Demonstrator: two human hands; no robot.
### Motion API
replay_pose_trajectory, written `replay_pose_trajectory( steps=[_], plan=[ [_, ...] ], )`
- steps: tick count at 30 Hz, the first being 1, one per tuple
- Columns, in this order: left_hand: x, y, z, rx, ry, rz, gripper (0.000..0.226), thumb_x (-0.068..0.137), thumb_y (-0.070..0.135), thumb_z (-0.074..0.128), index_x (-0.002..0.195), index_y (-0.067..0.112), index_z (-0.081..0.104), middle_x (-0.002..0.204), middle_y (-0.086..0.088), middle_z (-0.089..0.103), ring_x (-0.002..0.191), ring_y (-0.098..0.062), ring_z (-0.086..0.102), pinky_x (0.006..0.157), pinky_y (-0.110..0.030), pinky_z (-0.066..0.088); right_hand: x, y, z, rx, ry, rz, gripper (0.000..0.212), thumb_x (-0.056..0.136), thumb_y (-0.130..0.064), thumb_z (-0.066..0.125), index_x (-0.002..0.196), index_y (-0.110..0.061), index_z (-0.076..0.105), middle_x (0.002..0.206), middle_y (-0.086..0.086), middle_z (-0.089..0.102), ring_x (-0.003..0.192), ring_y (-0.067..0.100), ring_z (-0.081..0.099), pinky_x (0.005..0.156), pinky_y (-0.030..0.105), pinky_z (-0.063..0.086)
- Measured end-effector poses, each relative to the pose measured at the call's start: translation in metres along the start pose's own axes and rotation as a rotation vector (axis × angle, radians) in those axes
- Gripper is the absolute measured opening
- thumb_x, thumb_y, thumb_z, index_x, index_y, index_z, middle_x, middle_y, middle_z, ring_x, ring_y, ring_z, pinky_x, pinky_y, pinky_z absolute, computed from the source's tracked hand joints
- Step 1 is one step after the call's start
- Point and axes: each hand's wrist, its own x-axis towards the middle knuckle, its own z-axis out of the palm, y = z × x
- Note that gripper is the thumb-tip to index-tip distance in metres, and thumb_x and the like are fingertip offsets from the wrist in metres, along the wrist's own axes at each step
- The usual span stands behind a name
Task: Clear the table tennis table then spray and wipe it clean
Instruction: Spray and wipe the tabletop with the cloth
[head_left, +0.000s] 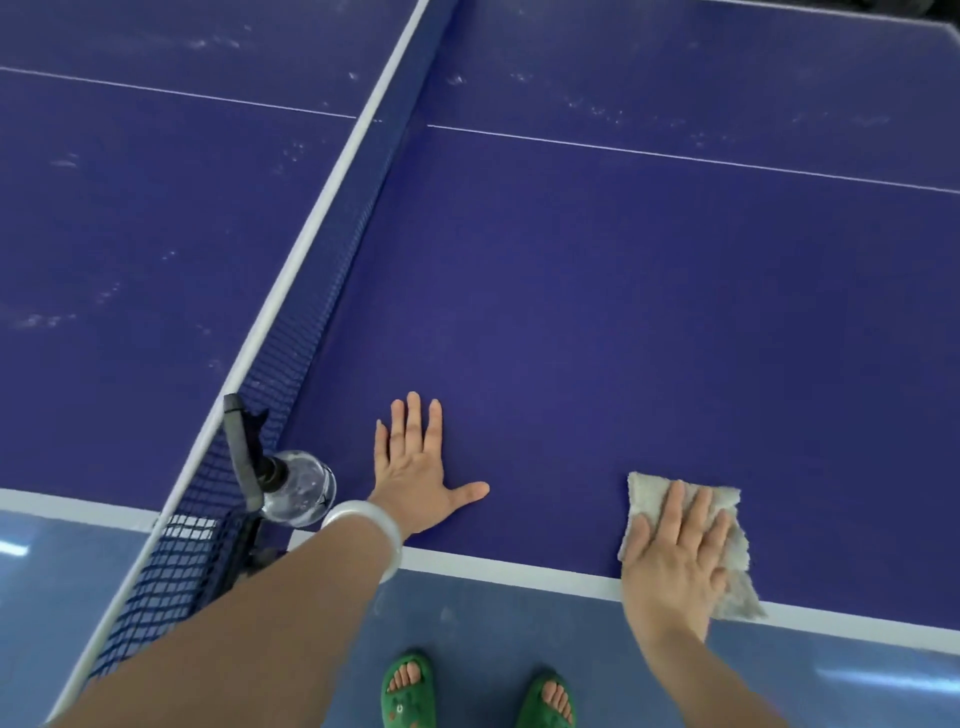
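Blue surface (571, 312), far edge cut off. Left hand (415, 488) flat, fingers spread. Right hand (675, 551) presses cloth (727, 571), partly hidden; spray bottle (298, 486) blurred.

left hand (415, 478) flat, right hand (675, 556) fingers straight

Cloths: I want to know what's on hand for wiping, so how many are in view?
1. The cloth lies flat at the table's near edge, under the right hand, one corner overhanging. Others may lie outside the frame.

Matt blue table (597, 312), fluffy grey cloth (727, 519), clear glossy plastic bottle (301, 488).
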Motion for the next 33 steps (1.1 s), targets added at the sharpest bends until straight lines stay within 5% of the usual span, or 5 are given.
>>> replay_pose_trajectory(
  steps=[8,15,20,25,33],
  plan=[
    [-0.048,-0.03,0.014,-0.015,0.106,-0.029,0.095,0.095,0.06,0.04,0.151,0.013,-0.021,0.154,-0.011,-0.037,0.143,-0.028,-0.034,0.12,-0.041,-0.015,-0.027,-0.042,0.022,-0.283,-0.095,-0.85,0.058,0.102,-0.047,0.018,0.156,-0.025,0.016,0.164,-0.002,0.008,0.151,0.024,0.008,0.105,0.047,0.036],
    [-0.057,-0.046,0.026,-0.012,0.036,0.03,0.096,0.096,0.06,0.031,0.131,0.021,-0.05,0.14,-0.005,-0.056,0.125,-0.021,-0.056,0.103,-0.036,-0.036,0.032,-0.083,0.014,0.022,0.008,-0.078,0.061,0.101,-0.047,0.012,0.156,-0.029,-0.005,0.163,-0.003,-0.016,0.149,0.024,-0.017,0.118,0.057,0.01],
    [-0.057,-0.046,0.028,-0.017,0.043,0.019,0.095,0.095,0.061,0.031,0.132,0.021,-0.047,0.141,-0.004,-0.055,0.127,-0.021,-0.054,0.101,-0.034,-0.038,-0.029,-0.122,0.044,-0.126,-0.027,-0.521,0.059,0.102,-0.049,0.011,0.156,-0.028,-0.001,0.164,-0.003,-0.01,0.15,0.023,-0.013,0.116,0.051,0.022],
    [-0.055,-0.046,0.026,0.007,0.009,0.018,0.092,0.096,0.063,0.025,0.133,0.019,-0.046,0.14,-0.007,-0.055,0.128,-0.025,-0.052,0.104,-0.037,-0.035,-0.034,-0.037,0.035,-0.221,-0.009,-0.823,0.058,0.101,-0.045,0.022,0.156,-0.028,0.019,0.164,-0.006,0.009,0.151,0.021,0.01,0.104,0.048,0.041],
    [-0.057,-0.044,0.026,0.031,0.025,0.012,0.088,0.097,0.062,0.02,0.136,0.014,-0.042,0.141,-0.012,-0.05,0.129,-0.028,-0.048,0.11,-0.042,-0.028,-0.012,0.009,0.013,0.222,0.163,0.264,0.056,0.103,-0.043,0.022,0.156,-0.03,0.011,0.164,-0.004,-0.001,0.151,0.022,-0.005,0.116,0.058,0.009]
  ],
)
